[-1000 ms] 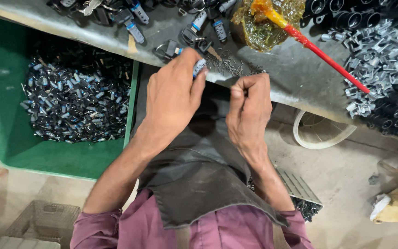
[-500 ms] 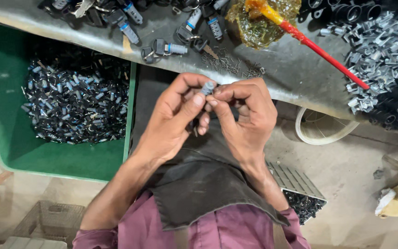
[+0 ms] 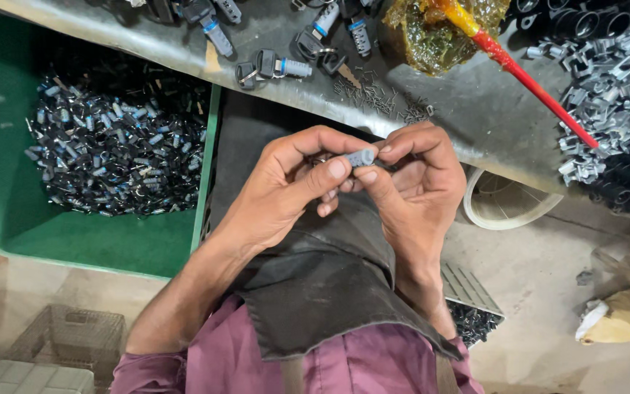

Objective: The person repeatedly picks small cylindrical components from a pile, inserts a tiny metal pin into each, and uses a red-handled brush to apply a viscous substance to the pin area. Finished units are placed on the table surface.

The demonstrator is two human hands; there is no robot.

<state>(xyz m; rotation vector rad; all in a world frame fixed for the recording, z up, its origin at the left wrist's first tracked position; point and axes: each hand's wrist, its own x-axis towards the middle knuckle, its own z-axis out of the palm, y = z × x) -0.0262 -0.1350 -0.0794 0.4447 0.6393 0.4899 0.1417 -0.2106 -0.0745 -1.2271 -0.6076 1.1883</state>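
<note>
Both hands, left [image 3: 286,193] and right [image 3: 413,182], stay pinched together on the small grey cylinder [image 3: 361,157]; grip unchanged

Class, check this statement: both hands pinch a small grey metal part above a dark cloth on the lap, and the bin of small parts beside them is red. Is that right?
Not quite. The bin is green, not red, as the head view shows. The rest stands: the left hand and right hand pinch the small grey part above the dark cloth.

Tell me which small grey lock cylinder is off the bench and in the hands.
The grey cylinder pinched between left hand and right hand; the other cylinders lie on the metal bench.
</note>
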